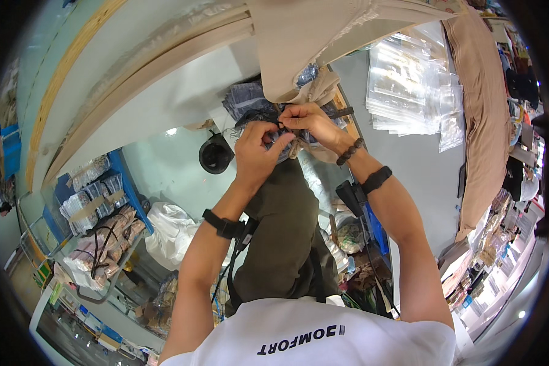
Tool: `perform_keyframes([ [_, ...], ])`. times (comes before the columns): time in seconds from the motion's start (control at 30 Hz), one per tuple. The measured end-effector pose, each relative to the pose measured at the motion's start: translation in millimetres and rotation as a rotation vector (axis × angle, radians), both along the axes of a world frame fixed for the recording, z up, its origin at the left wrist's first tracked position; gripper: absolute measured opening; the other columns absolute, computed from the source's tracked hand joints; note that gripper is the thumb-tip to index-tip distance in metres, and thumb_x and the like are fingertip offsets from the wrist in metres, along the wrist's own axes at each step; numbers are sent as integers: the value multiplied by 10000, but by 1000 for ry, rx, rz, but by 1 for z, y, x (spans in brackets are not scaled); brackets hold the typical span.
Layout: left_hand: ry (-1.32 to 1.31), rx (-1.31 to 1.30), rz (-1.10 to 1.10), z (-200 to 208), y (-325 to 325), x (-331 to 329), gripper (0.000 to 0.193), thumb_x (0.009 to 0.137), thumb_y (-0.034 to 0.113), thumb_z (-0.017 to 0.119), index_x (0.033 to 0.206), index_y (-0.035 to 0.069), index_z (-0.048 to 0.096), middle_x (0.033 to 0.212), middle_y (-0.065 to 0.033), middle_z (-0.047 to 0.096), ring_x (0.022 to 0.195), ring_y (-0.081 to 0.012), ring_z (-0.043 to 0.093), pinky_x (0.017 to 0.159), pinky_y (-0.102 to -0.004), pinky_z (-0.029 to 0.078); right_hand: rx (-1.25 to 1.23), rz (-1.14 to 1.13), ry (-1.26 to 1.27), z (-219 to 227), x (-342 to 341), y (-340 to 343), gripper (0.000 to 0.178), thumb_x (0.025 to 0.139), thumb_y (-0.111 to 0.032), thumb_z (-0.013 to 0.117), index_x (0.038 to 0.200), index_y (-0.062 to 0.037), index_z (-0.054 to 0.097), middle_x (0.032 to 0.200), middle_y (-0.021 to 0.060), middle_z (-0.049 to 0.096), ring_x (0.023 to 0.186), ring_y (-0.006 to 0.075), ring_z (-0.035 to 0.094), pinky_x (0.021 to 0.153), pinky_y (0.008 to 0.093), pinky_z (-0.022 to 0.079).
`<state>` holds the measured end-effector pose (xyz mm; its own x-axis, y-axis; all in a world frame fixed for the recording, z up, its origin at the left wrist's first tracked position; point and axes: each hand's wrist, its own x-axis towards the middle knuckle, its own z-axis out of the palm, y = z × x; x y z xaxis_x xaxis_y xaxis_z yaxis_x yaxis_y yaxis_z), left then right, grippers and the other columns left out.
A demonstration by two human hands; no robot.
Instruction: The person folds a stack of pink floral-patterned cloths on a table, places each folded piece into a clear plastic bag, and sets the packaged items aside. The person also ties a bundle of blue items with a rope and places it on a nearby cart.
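My left hand [254, 148] and my right hand [313, 124] meet at the top of my lap, fingertips almost touching. Both are closed in a pinch around something small and dark, too hidden by the fingers to name. Dark blue-grey folded cloth [243, 99] lies just beyond and under them, partly in clear wrapping. Bunched beige cloth [318, 88] sits close behind my right hand. A short dark strap [341, 113] sticks out to the right of that hand.
A grey table [409, 177] on the right holds stacked clear plastic bags [402, 85] and a long brown cloth [482, 122]. A round black object [216, 154] stands left of my hands. At left are a trolley of wrapped packs [91, 204] and a white plastic sack [169, 232].
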<state>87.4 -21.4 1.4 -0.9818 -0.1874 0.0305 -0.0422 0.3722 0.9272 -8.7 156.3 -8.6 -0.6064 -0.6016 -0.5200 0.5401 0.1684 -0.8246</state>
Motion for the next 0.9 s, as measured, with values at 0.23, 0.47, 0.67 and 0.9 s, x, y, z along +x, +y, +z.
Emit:
perform_keyframes([
  [0.23, 196, -239, -245, -21, -16, -7, 119, 888, 76, 737, 888, 3, 643, 847, -127, 628, 764, -308, 609, 654, -376, 489, 235, 18, 316, 6, 6, -5, 166, 885, -83, 700, 1041, -28, 721, 907, 76, 728, 836, 147, 661, 773, 288, 514],
  [0.47, -365, 198, 373, -12, -95, 38, 189, 923, 164, 762, 938, 4, 664, 920, -42, 673, 831, -96, 553, 739, -260, 464, 560, -25, 1147, 30, 16, -16, 393, 825, -66, 754, 1199, -84, 637, 1192, 130, 618, 1073, 354, 587, 911, 432, 500],
  [0.67, 30, -166, 134, 26, -221, -12, 396, 851, 187, 849, 1123, -31, 659, 1121, -115, 696, 1050, -211, 628, 939, -330, 481, 406, -315, 1051, 59, 91, -6, 289, 847, -16, 722, 1130, -67, 691, 1077, 120, 685, 1013, 349, 639, 868, 422, 538],
  [0.9, -237, -311, 309, 19, -208, 28, 283, 988, 197, 687, 1122, -53, 693, 1057, -94, 719, 1007, -193, 652, 912, -355, 493, 84, -413, -18, -10, 228, -91, 203, 953, -130, 686, 1127, -26, 704, 932, 79, 745, 771, 169, 693, 718, 305, 553],
])
